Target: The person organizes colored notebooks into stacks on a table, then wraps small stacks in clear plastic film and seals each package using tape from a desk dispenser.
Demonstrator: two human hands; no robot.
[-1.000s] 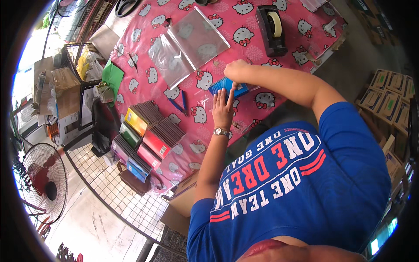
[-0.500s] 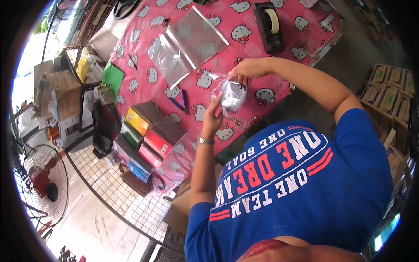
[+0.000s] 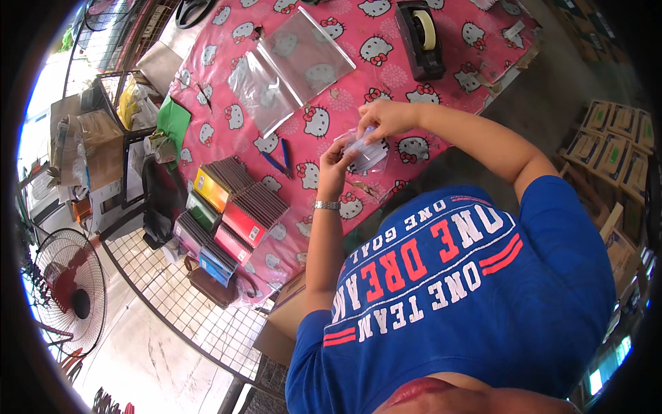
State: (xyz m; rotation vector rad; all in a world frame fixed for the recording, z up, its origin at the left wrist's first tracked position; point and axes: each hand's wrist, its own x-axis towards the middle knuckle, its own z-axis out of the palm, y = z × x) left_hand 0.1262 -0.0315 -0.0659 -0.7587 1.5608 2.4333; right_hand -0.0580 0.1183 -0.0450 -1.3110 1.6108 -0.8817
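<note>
A small clear plastic packet with something whitish inside [image 3: 370, 159] is held between my two hands, above the near part of the pink table cover. My left hand [image 3: 335, 160] grips its left edge, thumb laid across the plastic. At the packet's top edge, the fingers of my right hand [image 3: 387, 119] are pinched together on the film. Glare on the plastic hides what exactly lies inside. To the left of the packet lie blue-handled pliers [image 3: 278, 160] on the table. Beyond my hands are large clear plastic sleeves [image 3: 310, 58], lying flat.
A black tape dispenser [image 3: 422, 45] stands at the far right of the pink-covered table [image 3: 372, 76]. Stacks of coloured spiral notebooks [image 3: 231, 207] sit at the left. A standing fan [image 3: 72, 293] is off to the left; brown cartons [image 3: 614, 145] are stacked at right.
My right hand has curled its fingers in at the packet's top. My left fingers, stretched along the edge before, now bend around it. The whole view has shifted slightly.
</note>
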